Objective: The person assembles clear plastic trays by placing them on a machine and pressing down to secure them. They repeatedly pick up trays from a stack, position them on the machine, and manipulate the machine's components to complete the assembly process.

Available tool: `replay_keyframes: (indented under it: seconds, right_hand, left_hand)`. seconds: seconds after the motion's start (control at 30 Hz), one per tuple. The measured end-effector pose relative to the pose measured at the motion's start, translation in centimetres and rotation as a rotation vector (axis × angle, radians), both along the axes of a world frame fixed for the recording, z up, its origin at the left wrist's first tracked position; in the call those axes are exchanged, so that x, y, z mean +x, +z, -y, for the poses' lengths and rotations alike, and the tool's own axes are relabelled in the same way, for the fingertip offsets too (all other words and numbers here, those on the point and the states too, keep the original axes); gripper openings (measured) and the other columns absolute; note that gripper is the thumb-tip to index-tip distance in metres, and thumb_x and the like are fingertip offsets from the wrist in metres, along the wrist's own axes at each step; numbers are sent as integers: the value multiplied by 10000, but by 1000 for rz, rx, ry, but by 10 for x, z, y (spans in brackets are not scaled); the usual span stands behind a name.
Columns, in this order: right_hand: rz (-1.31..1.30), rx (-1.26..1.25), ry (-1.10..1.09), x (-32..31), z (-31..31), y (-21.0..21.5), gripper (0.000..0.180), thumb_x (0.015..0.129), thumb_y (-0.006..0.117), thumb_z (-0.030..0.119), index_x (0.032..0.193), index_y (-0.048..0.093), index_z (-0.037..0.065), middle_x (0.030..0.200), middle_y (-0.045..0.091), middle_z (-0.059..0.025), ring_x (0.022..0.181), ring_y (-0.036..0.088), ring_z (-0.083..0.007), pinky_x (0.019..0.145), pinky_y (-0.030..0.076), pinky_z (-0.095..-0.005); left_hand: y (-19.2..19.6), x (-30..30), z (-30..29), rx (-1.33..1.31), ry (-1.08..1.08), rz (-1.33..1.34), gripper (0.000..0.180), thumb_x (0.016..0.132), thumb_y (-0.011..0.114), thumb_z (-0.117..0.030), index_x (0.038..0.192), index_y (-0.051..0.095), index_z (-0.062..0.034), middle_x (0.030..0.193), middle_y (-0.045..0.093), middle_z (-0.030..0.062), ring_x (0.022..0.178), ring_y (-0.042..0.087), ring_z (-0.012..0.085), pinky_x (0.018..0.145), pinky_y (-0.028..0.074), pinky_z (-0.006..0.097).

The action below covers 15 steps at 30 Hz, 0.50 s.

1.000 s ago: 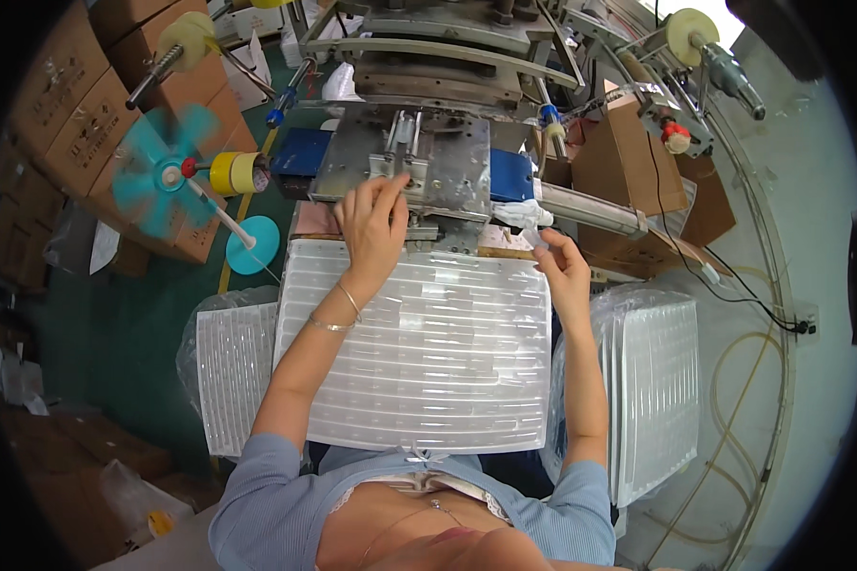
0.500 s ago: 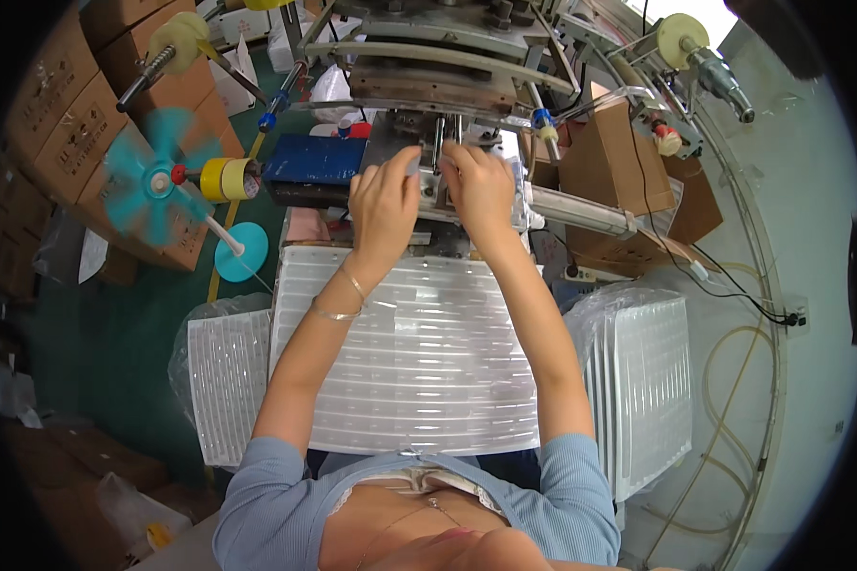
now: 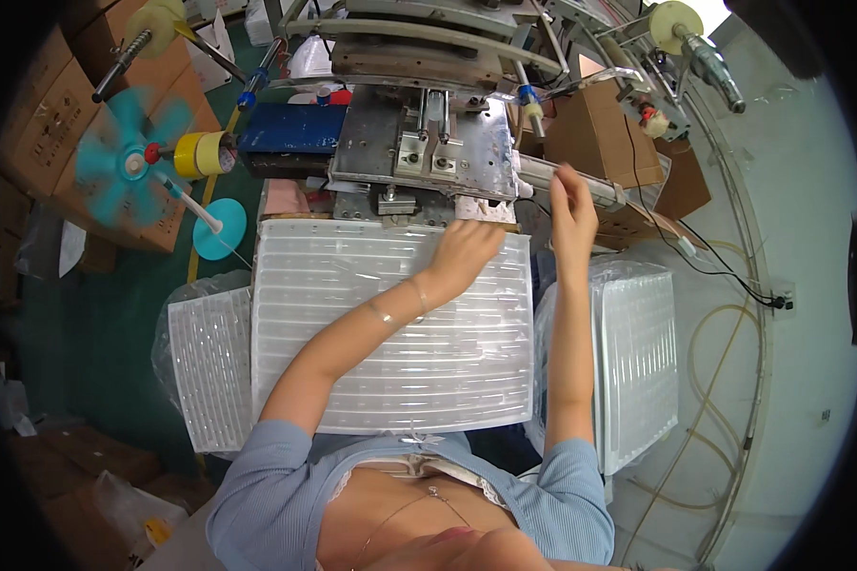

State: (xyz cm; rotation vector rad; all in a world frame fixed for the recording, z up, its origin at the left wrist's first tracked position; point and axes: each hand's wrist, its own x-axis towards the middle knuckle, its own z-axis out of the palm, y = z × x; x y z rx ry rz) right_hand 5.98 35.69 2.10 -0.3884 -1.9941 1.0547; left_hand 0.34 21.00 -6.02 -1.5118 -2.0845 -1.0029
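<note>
My left hand (image 3: 462,255) is over the far right part of a white ribbed tray (image 3: 381,381), its fingers bent and closed, the tips by the tray's far edge; anything in them is hidden. My right hand (image 3: 573,224) is raised beyond the tray's far right corner, beside a pale tube of the machine. Its fingers are pressed together, and whatever they may pinch is too small to make out. Clear slim pieces lie in rows on the tray. Just past it sits a metal fixture (image 3: 427,162) with two upright rods on a steel plate (image 3: 367,143).
White trays (image 3: 638,371) stand in plastic at the right; another tray (image 3: 221,371) is at the left. A turquoise fan (image 3: 135,164) spins beside a blue box (image 3: 290,128). Machine bars (image 3: 419,62) hang over the plate. Cartons (image 3: 605,124) stand behind at the right.
Both hands have drawn back from the metal fixture, which now shows. My left hand came down onto the tray's far part; my right hand moved out to the right. The view shifted slightly.
</note>
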Motion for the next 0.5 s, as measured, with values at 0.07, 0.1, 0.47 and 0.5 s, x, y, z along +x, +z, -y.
replay_keyframes:
  seconds: [0.07, 0.1, 0.47, 0.5]
  right_hand:
    - [46, -87, -22, 30, -6, -2, 229, 878, 585, 156, 1022, 614, -21, 963, 650, -88, 881, 592, -149, 822, 447, -277]
    - [45, -119, 0, 39, -9, -5, 214, 880, 584, 150, 1006, 618, -20, 948, 655, -83, 863, 596, -142, 810, 452, -273]
    - [108, -87, 27, 43, 4, -28, 171, 872, 599, 122, 970, 628, -15, 1024, 655, -99, 914, 598, -138, 837, 448, -259]
    - [80, -77, 53, 41, 2, -36, 168, 873, 598, 118, 975, 631, -11, 1014, 657, -88, 902, 597, -130, 827, 449, -255]
  left_hand:
    - [-13, 2, -38, -55, -7, -111, 179, 764, 628, -187, 915, 581, -102, 751, 571, 23, 819, 543, 191, 735, 386, 329]
    - [-19, 1, -54, -84, -10, -173, 175, 765, 621, -194, 914, 584, -111, 740, 564, 15, 824, 540, 184, 745, 378, 326]
    - [-19, -22, 20, 2, 1, 165, 247, 805, 626, -183, 1029, 626, -79, 884, 621, 81, 896, 566, 259, 815, 402, 377]
    - [-19, -30, 47, 36, 46, 215, 228, 803, 625, -168, 1011, 633, -74, 877, 621, 88, 883, 572, 263, 797, 414, 383]
